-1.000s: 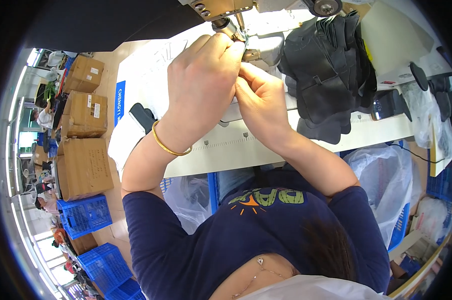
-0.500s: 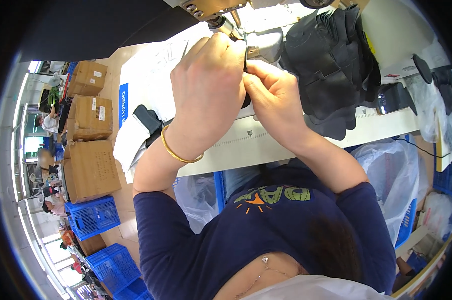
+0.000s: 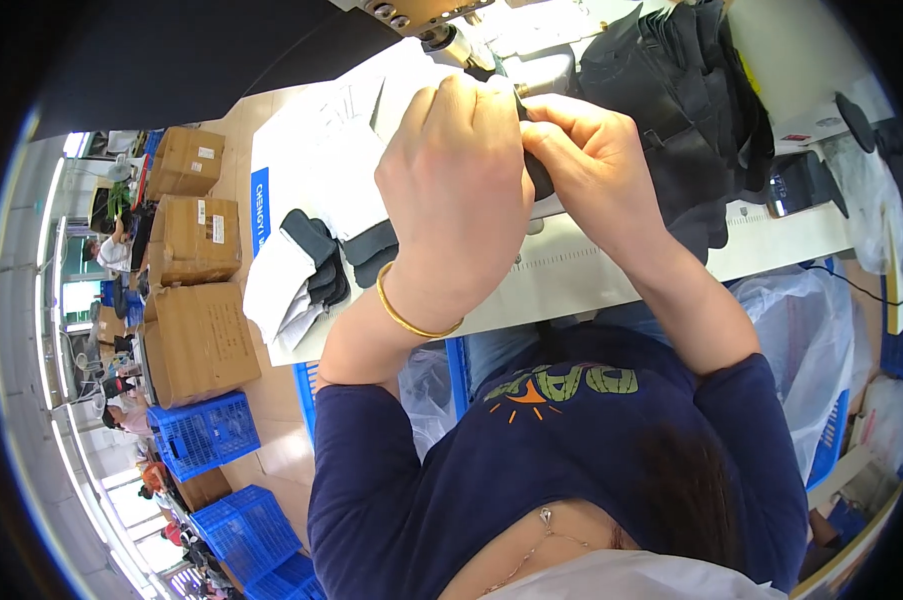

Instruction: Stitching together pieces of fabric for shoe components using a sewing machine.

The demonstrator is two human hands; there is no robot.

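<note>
Black piece, one: just before the sewing machine, apparently unfinished, pinched by right hand. Left hand: curled against it, fingertips hidden, grip untellable. Right of machine: black stack, probably still to do. Left: dark pieces, perhaps done. Since earlier: both hands farther right of machine.

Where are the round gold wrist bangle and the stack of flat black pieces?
Round gold wrist bangle (image 3: 395, 315): head view, lower curve of its band.
Stack of flat black pieces (image 3: 699, 115): head view, middle.
</note>
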